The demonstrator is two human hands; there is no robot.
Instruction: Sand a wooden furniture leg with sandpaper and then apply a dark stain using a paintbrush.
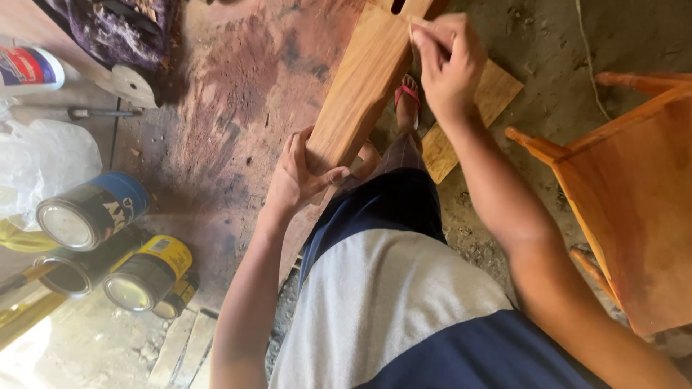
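- The person is standing and looking down at a long wooden board [360, 86] that is leaning away from them, with its near end close to their legs.
- The left hand [299, 173] is wrapping around the near end of the board, fingers curled on one side and thumb on the other. It looks like this grip is keeping the board from sliding or tipping.
- The right hand [450, 61] is reaching to the far part of the board. Its fingers are pressed together and are pinching a small pale piece [417, 27], maybe sanding paper, flat against the board's edge. It is too small to tell for sure.
- The board is lying between the two hands, so one hand can hold it steady while the other is rubbing on it.
- A foot in a red sandal [407, 97] is showing on the floor just beside the board, near a smaller flat piece of wood [490, 101].
- On the right, an orange-brown wooden chair [634, 187] is standing well apart from the board.
- On the left, a few round cans [94, 212] are lying on their sides by the dusty floor [231, 108], with a white plastic bag [43, 162] nearby. They are out of the way of the hands.
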